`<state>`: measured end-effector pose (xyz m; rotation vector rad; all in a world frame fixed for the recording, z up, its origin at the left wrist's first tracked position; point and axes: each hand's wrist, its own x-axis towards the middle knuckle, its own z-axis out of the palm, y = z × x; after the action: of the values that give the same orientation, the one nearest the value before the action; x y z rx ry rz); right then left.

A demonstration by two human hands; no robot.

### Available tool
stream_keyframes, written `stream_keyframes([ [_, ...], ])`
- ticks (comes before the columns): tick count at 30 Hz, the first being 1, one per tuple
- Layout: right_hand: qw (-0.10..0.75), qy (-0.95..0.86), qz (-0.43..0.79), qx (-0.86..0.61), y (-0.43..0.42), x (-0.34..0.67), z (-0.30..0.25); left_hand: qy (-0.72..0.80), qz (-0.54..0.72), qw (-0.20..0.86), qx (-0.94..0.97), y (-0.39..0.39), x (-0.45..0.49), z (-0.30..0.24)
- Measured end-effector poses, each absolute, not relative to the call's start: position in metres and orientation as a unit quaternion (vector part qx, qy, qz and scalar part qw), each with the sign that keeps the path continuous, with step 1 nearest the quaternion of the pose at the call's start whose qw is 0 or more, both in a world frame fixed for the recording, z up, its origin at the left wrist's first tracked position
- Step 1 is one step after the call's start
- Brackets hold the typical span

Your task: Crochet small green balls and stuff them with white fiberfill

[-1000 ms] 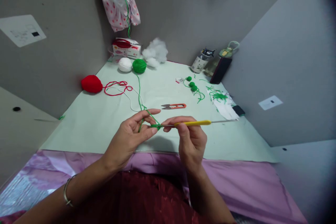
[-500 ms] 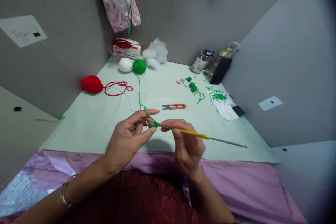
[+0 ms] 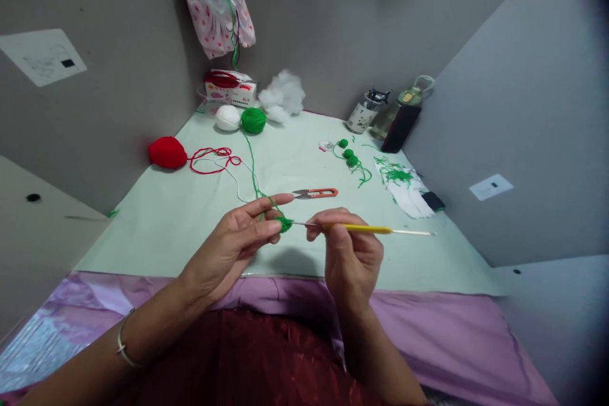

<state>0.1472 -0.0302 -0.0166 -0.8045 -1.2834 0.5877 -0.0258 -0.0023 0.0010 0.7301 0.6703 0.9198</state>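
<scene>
Between thumb and fingers, my left hand (image 3: 238, 238) pinches a small green crochet piece (image 3: 284, 223). A strand of green yarn (image 3: 254, 165) runs from over its raised index finger back to the green yarn ball (image 3: 254, 120). My right hand (image 3: 352, 254) is closed in a pen-like grip on a crochet hook (image 3: 364, 228) with a yellow handle and metal ends. The hook's left end meets the green piece; whether it sits inside a loop is too small to tell. Thread snips (image 3: 316, 193) with orange handles lie just beyond the hands.
A red yarn ball (image 3: 167, 152) and white yarn ball (image 3: 228, 118) lie left, with white stuffing (image 3: 281, 96) behind. Small green crocheted balls (image 3: 351, 160) and yarn scraps (image 3: 397, 172) are on the right. A pen cup (image 3: 361, 115) and bottle (image 3: 410, 96) stand at the back right.
My right hand has moved slightly right, and the hook has turned closer to level. My left thumb now lies over the green piece, which shows more fully.
</scene>
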Motion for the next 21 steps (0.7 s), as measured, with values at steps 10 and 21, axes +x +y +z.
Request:
stream_keyframes([
  [10,0.575,-0.715,0.048,-0.395,-0.035,0.143,-0.024,0.316,0.477,0.742,0.349,-0.008,-0.013,-0.003],
  [21,0.664,-0.563,0.324,-0.37,-0.026,0.142,-0.018,0.312,0.467,0.749,0.352,-0.006,-0.015,-0.002],
])
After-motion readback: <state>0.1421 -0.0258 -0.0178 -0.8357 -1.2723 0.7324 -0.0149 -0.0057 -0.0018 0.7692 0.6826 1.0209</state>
